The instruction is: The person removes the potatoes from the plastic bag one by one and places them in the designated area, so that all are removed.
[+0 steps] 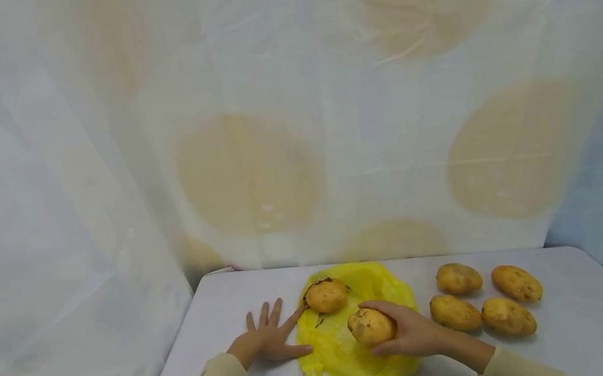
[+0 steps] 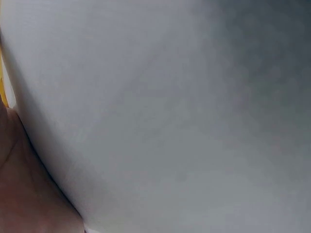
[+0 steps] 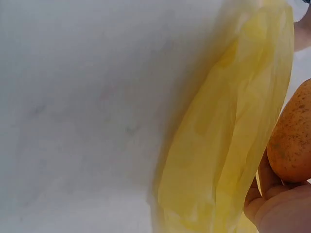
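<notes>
My right hand [image 1: 412,332] grips a brown potato [image 1: 371,326] over the middle of a yellow plastic bag [image 1: 341,371] spread on the table. In the right wrist view that potato [image 3: 294,138] lies against my fingers, beside the bag's raised yellow edge [image 3: 209,170]. A second potato [image 1: 327,295] rests on the bag's far left part, with dark bits around it. Left of the bag, my left hand [image 1: 270,341] lies with fingers spread, palm toward the table, its fingertip and thumb at the bag's edge. Only part of that palm [image 2: 29,184] shows in the left wrist view.
To the right of the bag lie several more potatoes: one at the back [image 1: 458,279], one at far right [image 1: 517,283], one near the right wrist [image 1: 455,313] and another in front [image 1: 508,317]. A white cloth covers the table [image 1: 594,325]. Spotted curtains [image 1: 362,191] hang behind.
</notes>
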Action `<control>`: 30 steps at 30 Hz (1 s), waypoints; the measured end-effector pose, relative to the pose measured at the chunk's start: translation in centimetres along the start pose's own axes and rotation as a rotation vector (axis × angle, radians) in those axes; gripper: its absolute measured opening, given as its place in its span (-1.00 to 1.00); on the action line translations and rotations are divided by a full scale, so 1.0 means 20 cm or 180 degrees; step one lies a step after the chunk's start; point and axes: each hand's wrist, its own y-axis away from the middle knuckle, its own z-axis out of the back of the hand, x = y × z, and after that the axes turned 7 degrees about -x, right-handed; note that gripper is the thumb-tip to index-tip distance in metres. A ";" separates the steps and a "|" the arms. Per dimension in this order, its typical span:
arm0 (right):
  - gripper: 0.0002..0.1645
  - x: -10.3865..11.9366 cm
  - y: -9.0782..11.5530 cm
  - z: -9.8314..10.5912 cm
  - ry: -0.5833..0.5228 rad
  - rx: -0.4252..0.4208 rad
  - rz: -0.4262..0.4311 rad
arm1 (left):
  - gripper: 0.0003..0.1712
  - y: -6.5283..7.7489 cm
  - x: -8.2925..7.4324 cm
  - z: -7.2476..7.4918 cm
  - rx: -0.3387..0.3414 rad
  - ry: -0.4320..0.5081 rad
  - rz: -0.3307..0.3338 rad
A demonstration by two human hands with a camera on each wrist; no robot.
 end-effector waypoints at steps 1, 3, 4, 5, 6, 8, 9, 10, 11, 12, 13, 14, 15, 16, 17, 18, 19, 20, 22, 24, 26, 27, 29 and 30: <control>-0.04 0.00 0.00 0.01 0.0010 -0.0016 -0.0002 | 0.15 0.00 0.00 0.00 0.0001 0.0005 0.0004; -0.03 0.00 0.01 0.02 0.0018 -0.0042 0.0002 | 0.16 0.00 0.00 0.00 0.0006 0.0016 0.0004; -0.03 0.00 0.02 0.03 0.0010 -0.0056 0.0001 | 0.16 0.00 0.00 -0.01 0.0002 0.0025 -0.0002; -0.04 0.00 0.02 0.04 0.0013 -0.0078 -0.0005 | 0.17 0.00 0.00 -0.01 -0.0003 0.0033 -0.0012; -0.05 0.00 0.03 0.05 0.0010 -0.0094 -0.0011 | 0.18 0.00 0.00 -0.01 -0.0005 0.0045 -0.0020; -0.08 -0.01 0.04 0.06 0.0004 -0.0119 -0.0019 | 0.19 0.00 0.00 0.00 0.0018 0.0056 -0.0041; -0.08 -0.01 0.04 0.06 -0.0004 -0.0123 -0.0016 | 0.19 0.00 0.00 0.00 0.0017 0.0045 -0.0043; -0.08 -0.02 0.04 0.07 0.0000 -0.0127 -0.0015 | 0.20 0.00 0.00 0.00 0.0013 0.0048 -0.0042; -0.09 -0.02 0.04 0.07 0.0013 -0.0129 -0.0006 | 0.19 0.01 -0.01 0.01 0.0014 0.0046 -0.0036; -0.09 -0.02 0.05 0.08 0.0024 -0.0131 0.0008 | 0.19 0.01 -0.01 0.01 0.0018 0.0038 -0.0028; -0.09 -0.02 0.05 0.09 0.0011 -0.0133 0.0022 | 0.18 0.01 -0.01 0.01 0.0021 0.0035 -0.0020; -0.09 -0.02 0.06 0.09 0.0002 -0.0144 0.0039 | 0.17 0.01 -0.01 0.02 0.0004 0.0029 -0.0014; -0.09 -0.02 0.06 0.10 0.0022 -0.0158 0.0039 | 0.16 0.02 -0.01 0.02 -0.0016 0.0025 -0.0015; -0.09 -0.02 0.07 0.11 0.0032 -0.0175 0.0028 | 0.16 0.02 -0.01 0.02 -0.0027 0.0035 -0.0024; -0.09 -0.02 0.08 0.12 0.0044 -0.0199 0.0030 | 0.15 0.02 -0.01 0.02 -0.0033 0.0036 -0.0032; -0.09 -0.02 0.09 0.13 0.0067 -0.0218 0.0013 | 0.14 0.02 -0.01 0.01 -0.0038 0.0027 -0.0041; -0.10 -0.02 0.10 0.15 0.0105 -0.0250 -0.0008 | 0.14 0.02 -0.02 0.01 -0.0042 0.0021 -0.0049; -0.10 -0.02 0.11 0.17 0.0140 -0.0274 -0.0039 | 0.14 0.02 -0.02 0.01 -0.0044 0.0013 -0.0054; -0.09 -0.01 0.14 0.20 0.0245 -0.0339 -0.0149 | 0.14 0.01 -0.02 0.00 -0.0045 0.0008 -0.0053; -0.07 -0.02 0.16 0.24 0.0304 -0.0406 -0.0175 | 0.15 0.01 -0.01 -0.01 -0.0042 0.0007 -0.0048; -0.06 -0.03 0.17 0.27 0.0329 -0.0490 -0.0129 | 0.15 0.01 -0.01 -0.01 -0.0051 0.0008 -0.0045; -0.05 -0.04 0.18 0.28 0.0369 -0.0540 -0.0086 | 0.15 0.01 -0.01 -0.01 -0.0055 0.0015 -0.0043; -0.04 -0.07 0.19 0.31 0.0359 -0.0604 0.0055 | 0.15 0.01 -0.01 0.00 -0.0059 0.0002 -0.0041; -0.04 -0.08 0.20 0.32 0.0381 -0.0632 0.0075 | 0.15 0.02 -0.01 0.01 -0.0059 -0.0007 -0.0042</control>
